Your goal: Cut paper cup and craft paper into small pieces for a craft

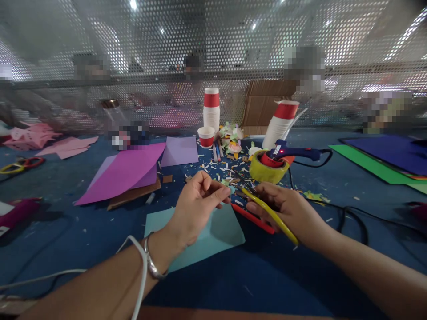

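Note:
My left hand (pixel 203 200) is closed in a pinch, with a small bit of light blue paper (pixel 231 190) at the thumb and fingertips. Yellow-handled scissors (pixel 267 209) are held in my right hand (pixel 287 206), their blades pointing toward that bit. Beneath my left hand lies a light blue sheet of paper (pixel 213 240), partly covered by the wrist. A long red stick-like thing (pixel 251 218) shows under my right hand; whether it is a pen or part of the scissors, I cannot tell.
A blue glue gun (pixel 293 152) rests on a yellow tape roll (pixel 263 169), its cable trailing right. Stacked paper cups (pixel 211 111), markers (pixel 217 151) and paper scraps lie ahead. Purple sheets (pixel 123 173) are left, coloured sheets (pixel 376 155) right. A white cable (pixel 142 275) crosses my left forearm.

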The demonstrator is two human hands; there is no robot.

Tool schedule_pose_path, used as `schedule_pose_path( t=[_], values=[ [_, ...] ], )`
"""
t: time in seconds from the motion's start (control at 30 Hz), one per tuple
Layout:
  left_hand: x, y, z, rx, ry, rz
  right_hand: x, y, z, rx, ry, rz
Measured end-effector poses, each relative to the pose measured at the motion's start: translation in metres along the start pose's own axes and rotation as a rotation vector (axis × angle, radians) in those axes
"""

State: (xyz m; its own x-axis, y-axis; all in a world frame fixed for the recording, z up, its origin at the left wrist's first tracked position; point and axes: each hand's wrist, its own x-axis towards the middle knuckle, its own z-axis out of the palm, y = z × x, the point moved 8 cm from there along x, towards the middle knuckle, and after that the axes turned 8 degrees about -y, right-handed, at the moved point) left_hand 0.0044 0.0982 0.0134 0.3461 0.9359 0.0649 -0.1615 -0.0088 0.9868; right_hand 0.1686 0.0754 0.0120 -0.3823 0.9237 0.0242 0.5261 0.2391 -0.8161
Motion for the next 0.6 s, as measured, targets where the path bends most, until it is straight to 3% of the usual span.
schedule_pose_path(
  t=[0.2,0.43,0.6],
  values=[
    [-0.005,0.008,0.005,-0.024,-0.006,0.068,-0.009,-0.014,-0.002,-0.148,0.043,-0.079],
    [-0.014,0.022,0.007,0.060,0.041,0.221,-0.011,-0.022,0.001,-0.144,0.049,-0.092],
    [-0.016,0.021,0.013,0.101,0.006,0.232,-0.010,-0.024,0.003,-0.174,0.062,-0.110]
  ],
)
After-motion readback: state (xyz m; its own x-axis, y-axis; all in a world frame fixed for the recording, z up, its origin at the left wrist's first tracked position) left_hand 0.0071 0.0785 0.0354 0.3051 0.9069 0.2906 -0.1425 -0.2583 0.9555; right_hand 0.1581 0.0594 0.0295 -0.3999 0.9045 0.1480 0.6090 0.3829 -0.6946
